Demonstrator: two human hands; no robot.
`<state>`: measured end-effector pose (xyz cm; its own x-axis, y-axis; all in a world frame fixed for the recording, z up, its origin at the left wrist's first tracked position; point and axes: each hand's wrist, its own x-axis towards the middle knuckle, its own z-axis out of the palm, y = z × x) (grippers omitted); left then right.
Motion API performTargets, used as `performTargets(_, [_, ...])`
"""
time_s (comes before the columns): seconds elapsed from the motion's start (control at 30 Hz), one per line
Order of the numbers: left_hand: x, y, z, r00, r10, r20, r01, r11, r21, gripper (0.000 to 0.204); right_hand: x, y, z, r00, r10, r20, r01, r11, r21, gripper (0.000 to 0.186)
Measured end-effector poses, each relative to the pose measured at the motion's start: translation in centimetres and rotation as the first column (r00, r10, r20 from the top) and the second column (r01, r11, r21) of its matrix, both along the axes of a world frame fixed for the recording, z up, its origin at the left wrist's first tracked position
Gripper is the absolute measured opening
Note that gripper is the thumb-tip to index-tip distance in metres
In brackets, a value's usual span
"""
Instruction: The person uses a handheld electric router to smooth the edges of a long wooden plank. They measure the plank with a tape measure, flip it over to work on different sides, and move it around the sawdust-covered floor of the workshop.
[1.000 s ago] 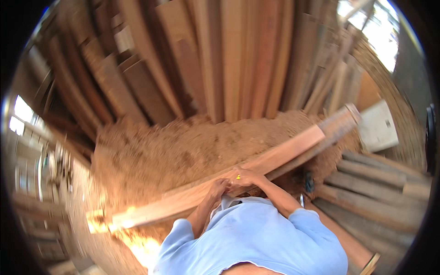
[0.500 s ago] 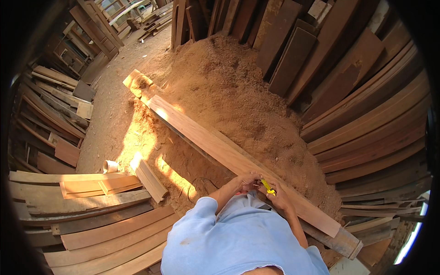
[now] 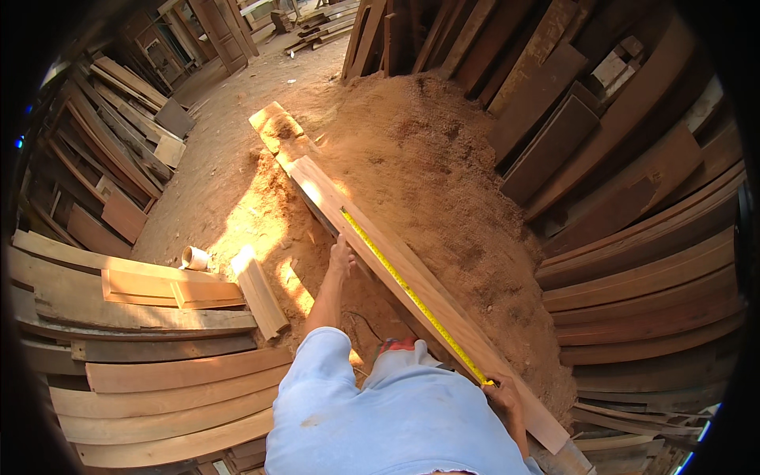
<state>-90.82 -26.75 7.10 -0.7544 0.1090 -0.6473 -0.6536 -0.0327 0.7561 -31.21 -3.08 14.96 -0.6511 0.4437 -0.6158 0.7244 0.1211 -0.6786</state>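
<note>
A pale reddish plank (image 3: pixel 463 336) lies diagonally on a longer timber beam (image 3: pixel 277 127), with a yellow tape measure (image 3: pixel 406 286) stretched along its top. My left hand (image 3: pixel 342 256) is at the plank's left edge, just short of the tape's far end, its fingers extended and partly apart. My right hand (image 3: pixel 500 396) grips the tape measure at the near end of the blade, over the plank; its case is mostly hidden by my fingers.
Sawdust (image 3: pixel 443 198) banks beside the beam. Dark boards (image 3: pixel 546 150) lean around the right and back; more boards (image 3: pixel 119 182) crowd the left. Stacked planks (image 3: pixel 166 412), short timber pieces (image 3: pixel 261 301) and a white bucket (image 3: pixel 195 257) lie at lower left.
The tape, bunched in both hands half a second ago, is drawn out along the plank. My left hand has moved forward up the plank, my right hand back toward me. The view has turned.
</note>
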Motion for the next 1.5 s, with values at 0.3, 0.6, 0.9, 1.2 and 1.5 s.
performTargets(0.3, [17.5,6.6,-2.2,0.818,-0.535,0.21,0.574,0.734,-0.363,0.081,-30.3,-1.1,1.3,0.959,0.282,-0.006,-0.267,0.915,0.303,0.056])
performTargets(0.6, [18.7,4.6,-3.1,0.846,-0.532,-0.036,0.464,0.768,-0.441,0.075,-41.5,-4.0,-0.6,0.943,0.333,-0.002,-0.316,0.897,0.309,0.054])
performTargets(0.9, [18.3,3.0,-4.5,0.831,-0.552,-0.061,0.463,0.749,-0.475,0.076,-39.3,-4.9,-0.9,0.945,0.323,-0.056,-0.306,0.93,0.203,0.057])
performTargets(1.2, [18.6,4.8,-7.9,0.942,-0.331,0.051,0.335,0.934,-0.121,0.036,-10.5,2.2,-3.1,0.995,0.048,0.082,-0.067,0.965,0.252,0.055])
performTargets(1.5, [32.6,7.7,-9.9,0.816,-0.473,0.332,0.508,0.861,-0.022,0.038,32.8,3.4,-5.2,0.89,-0.345,0.297,0.185,0.87,0.458,0.06])
